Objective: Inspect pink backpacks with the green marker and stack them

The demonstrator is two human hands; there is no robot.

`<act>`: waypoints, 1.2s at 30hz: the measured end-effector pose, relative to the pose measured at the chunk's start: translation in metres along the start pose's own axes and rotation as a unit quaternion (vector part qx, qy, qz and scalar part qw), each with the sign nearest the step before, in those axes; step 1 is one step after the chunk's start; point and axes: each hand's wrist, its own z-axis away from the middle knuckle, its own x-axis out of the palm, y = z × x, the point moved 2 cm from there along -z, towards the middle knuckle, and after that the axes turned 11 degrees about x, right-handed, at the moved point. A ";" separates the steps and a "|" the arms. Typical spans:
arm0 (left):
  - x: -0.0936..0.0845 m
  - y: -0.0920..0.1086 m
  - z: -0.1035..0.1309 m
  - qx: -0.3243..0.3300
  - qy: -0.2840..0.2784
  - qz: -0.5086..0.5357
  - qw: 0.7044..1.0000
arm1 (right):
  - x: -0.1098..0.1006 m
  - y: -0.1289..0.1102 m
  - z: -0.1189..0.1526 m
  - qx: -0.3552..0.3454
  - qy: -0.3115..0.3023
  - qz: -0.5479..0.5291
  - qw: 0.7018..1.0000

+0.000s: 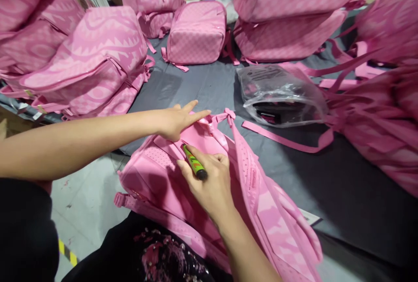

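Observation:
A pink backpack (261,208) lies at the near edge of the table, gaping, its pink inside showing and straps hanging around it. My left hand (178,121) rests on the bag's top edge by the handle, fingers stretched out and apart. Reaching into the opening, my right hand (212,179) is closed around a short green tube, marker-like, with black ends (195,162); its exact kind I cannot make out. The tube's far tip points at the lining just below my left hand. A knotted pink strap (229,116) sticks up at the bag's top.
The table (199,86) has a dark grey cover. A clear plastic bag (281,94) with dark items lies right of the backpack. Pink backpacks stand around: a patterned one (98,59) left, a checkered one (199,33) behind, several at right. A loose pink strap (287,138) crosses the table.

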 end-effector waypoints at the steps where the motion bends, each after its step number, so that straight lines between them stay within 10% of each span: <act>1: 0.000 0.001 0.000 0.000 0.002 -0.004 1.000 | 0.002 -0.002 -0.003 0.006 -0.008 -0.016 1.000; 36: 0.008 -0.005 -0.003 0.022 0.045 -0.010 0.999 | 0.012 -0.015 -0.008 0.066 -0.005 0.006 0.998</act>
